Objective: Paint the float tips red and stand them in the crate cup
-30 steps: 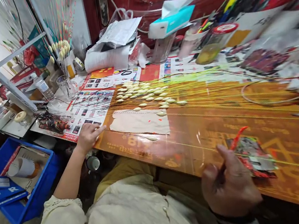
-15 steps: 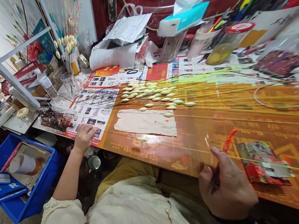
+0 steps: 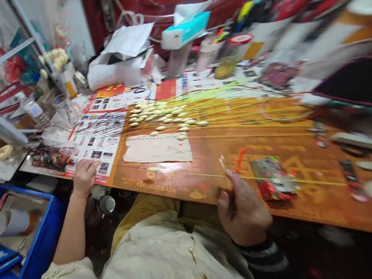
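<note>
Several white fishing floats point(image 3: 157, 118) lie in a row across the orange table top point(image 3: 279, 143), their long thin yellow-green stems running to the right. My left hand point(image 3: 85, 177) rests open on a printed leaflet point(image 3: 101, 142) at the table's near edge. My right hand point(image 3: 243, 208) is closed on a slim dark stick point(image 3: 232, 203) near the front edge, and its tip is too blurred to identify. A thin stem passes just beyond those fingers. Farther right lies a red-and-white printed packet point(image 3: 273, 178). A beige cloth sheet point(image 3: 155, 149) lies between both hands and the floats.
A blue plastic crate point(image 3: 39, 264) stands on the floor at my left. A glass tumbler point(image 3: 67, 109), a tissue box point(image 3: 185, 30), a lidded jar point(image 3: 232, 55) and a paper pile point(image 3: 117, 70) stand at the table's back. Blurred colored sticks fill the upper right.
My view has swung right, so the table and floats shift left in the frame. Both hands stay near the table's front edge, and the right hand still holds the dark stick.
</note>
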Tool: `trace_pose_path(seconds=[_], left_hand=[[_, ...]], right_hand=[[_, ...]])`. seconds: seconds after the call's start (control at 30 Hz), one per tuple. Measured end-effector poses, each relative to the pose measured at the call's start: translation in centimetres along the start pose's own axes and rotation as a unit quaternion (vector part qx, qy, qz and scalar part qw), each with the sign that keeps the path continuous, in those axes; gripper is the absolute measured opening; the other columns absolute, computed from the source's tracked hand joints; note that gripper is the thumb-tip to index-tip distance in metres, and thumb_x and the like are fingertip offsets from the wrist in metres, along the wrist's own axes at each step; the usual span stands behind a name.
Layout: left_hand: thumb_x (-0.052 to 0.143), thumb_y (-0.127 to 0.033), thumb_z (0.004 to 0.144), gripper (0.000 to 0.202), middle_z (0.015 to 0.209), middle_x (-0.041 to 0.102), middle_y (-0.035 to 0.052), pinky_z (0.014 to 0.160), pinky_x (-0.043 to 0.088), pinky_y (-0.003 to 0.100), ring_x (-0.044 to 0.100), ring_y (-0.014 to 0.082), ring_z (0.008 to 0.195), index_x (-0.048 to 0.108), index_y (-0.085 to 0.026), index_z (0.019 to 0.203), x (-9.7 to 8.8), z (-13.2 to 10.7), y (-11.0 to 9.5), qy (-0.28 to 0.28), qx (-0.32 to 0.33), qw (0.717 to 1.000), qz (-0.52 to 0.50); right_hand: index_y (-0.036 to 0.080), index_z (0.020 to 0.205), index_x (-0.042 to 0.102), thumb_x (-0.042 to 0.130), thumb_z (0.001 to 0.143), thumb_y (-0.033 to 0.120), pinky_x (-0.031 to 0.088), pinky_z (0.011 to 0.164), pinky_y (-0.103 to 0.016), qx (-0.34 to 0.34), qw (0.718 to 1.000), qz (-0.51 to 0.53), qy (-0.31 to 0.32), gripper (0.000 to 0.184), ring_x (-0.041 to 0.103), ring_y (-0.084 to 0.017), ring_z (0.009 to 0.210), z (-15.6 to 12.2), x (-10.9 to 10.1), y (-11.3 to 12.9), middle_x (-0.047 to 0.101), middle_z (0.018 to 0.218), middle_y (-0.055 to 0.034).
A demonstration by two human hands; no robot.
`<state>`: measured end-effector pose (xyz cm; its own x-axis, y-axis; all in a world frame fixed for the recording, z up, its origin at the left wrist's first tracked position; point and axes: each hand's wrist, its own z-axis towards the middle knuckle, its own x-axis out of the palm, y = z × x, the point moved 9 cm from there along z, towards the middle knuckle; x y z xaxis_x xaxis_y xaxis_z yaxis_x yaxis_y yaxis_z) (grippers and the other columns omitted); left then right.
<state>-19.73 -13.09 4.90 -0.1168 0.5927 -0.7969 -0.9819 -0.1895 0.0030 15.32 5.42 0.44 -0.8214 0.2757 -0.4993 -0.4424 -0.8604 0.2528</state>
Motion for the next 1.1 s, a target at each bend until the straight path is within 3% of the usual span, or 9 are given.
trace_pose_path(seconds=[0.1, 0.17, 0.3, 0.43, 0.57, 0.7, 0.8, 0.97, 1.1], left_hand=[[0.048, -0.017, 0.094, 0.040, 0.107, 0.070, 0.0102, 0.097, 0.047, 0.044, 0.061, 0.0250, 0.106, 0.062, -0.026, 0.130, -0.2, 1.1, -1.5, 0.005, 0.028, 1.000, 0.011], [0.054, -0.019, 0.091, 0.046, 0.109, 0.069, 0.0104, 0.099, 0.046, 0.046, 0.062, 0.0273, 0.107, 0.056, -0.027, 0.137, 0.6, 2.6, -3.8, 0.006, 0.066, 0.998, 0.018], [0.060, -0.023, 0.090, 0.052, 0.112, 0.070, 0.0101, 0.096, 0.047, 0.045, 0.063, 0.0275, 0.103, 0.051, -0.027, 0.141, 3.2, 6.3, -12.2, -0.008, 0.162, 0.987, -0.009], [0.054, -0.021, 0.094, 0.038, 0.106, 0.071, 0.0102, 0.079, 0.047, 0.038, 0.065, 0.0233, 0.090, 0.055, -0.021, 0.132, 6.5, 9.6, -21.5, 0.001, 0.240, 0.968, -0.069], [0.049, -0.021, 0.097, 0.025, 0.087, 0.070, 0.0079, 0.067, 0.043, 0.034, 0.063, 0.0199, 0.077, 0.061, -0.019, 0.119, 8.6, 11.7, -26.8, -0.005, 0.277, 0.956, -0.102], [0.049, -0.022, 0.097, 0.021, 0.077, 0.067, 0.0060, 0.063, 0.039, 0.034, 0.060, 0.0182, 0.069, 0.062, -0.019, 0.113, 9.5, 12.6, -28.1, -0.013, 0.279, 0.954, -0.112], [0.051, -0.024, 0.097, 0.019, 0.077, 0.067, 0.0054, 0.065, 0.040, 0.033, 0.059, 0.0182, 0.069, 0.062, -0.020, 0.112, 9.5, 12.6, -28.0, -0.021, 0.278, 0.952, -0.124], [0.056, -0.026, 0.095, 0.020, 0.079, 0.068, 0.0049, 0.067, 0.041, 0.033, 0.061, 0.0185, 0.072, 0.061, -0.021, 0.114, 9.9, 12.6, -27.9, -0.019, 0.272, 0.953, -0.132], [0.060, -0.026, 0.093, 0.024, 0.082, 0.070, 0.0050, 0.068, 0.043, 0.034, 0.062, 0.0192, 0.073, 0.061, -0.021, 0.116, 10.3, 12.6, -27.8, -0.011, 0.268, 0.954, -0.131]], right_hand=[[0.019, 0.152, 0.036, 0.052, 0.094, 0.017, 0.058, 0.096, -0.038, 0.008, 1.000, 0.011, 0.008, 0.060, 0.066, -0.025, 0.116, 0.4, 0.2, 0.2, 0.065, 0.130, -0.0133], [0.019, 0.153, 0.033, 0.049, 0.095, 0.017, 0.057, 0.099, -0.038, 0.018, 1.000, 0.023, 0.003, 0.061, 0.064, -0.024, 0.120, 0.8, 0.3, 0.0, 0.064, 0.131, -0.0131], [0.020, 0.155, 0.027, 0.046, 0.096, 0.016, 0.055, 0.103, -0.039, 0.038, 0.998, 0.042, 0.008, 0.063, 0.060, -0.022, 0.126, 1.7, 0.7, -0.6, 0.061, 0.137, -0.0129], [0.020, 0.156, 0.023, 0.046, 0.096, 0.015, 0.054, 0.106, -0.039, 0.050, 0.997, 0.054, 0.019, 0.065, 0.056, -0.021, 0.131, 2.2, 0.6, -0.8, 0.058, 0.140, -0.0131], [0.020, 0.157, 0.021, 0.043, 0.097, 0.017, 0.053, 0.108, -0.039, 0.068, 0.995, 0.067, 0.035, 0.063, 0.054, -0.021, 0.133, 2.6, 0.6, -1.3, 0.056, 0.142, -0.0123], [0.021, 0.156, 0.023, 0.043, 0.097, 0.017, 0.052, 0.109, -0.036, 0.087, 0.992, 0.088, 0.034, 0.062, 0.055, -0.019, 0.132, 2.8, 0.0, -1.9, 0.057, 0.141, -0.0113], [0.021, 0.155, 0.026, 0.043, 0.097, 0.016, 0.052, 0.108, -0.035, 0.100, 0.990, 0.097, 0.024, 0.060, 0.057, -0.018, 0.130, 2.6, -1.7, -2.5, 0.059, 0.139, -0.0104], [0.023, 0.141, 0.049, 0.044, 0.096, 0.015, 0.058, 0.096, -0.034, 0.118, 0.988, 0.095, -0.026, 0.046, 0.068, -0.017, 0.111, 2.0, -7.0, -5.2, 0.069, 0.123, -0.0085], [0.022, 0.124, 0.062, 0.046, 0.097, 0.019, 0.060, 0.082, -0.030, 0.198, 0.974, 0.054, -0.094, 0.032, 0.070, -0.014, 0.086, 1.2, -12.0, -10.6, 0.073, 0.102, -0.0063]])
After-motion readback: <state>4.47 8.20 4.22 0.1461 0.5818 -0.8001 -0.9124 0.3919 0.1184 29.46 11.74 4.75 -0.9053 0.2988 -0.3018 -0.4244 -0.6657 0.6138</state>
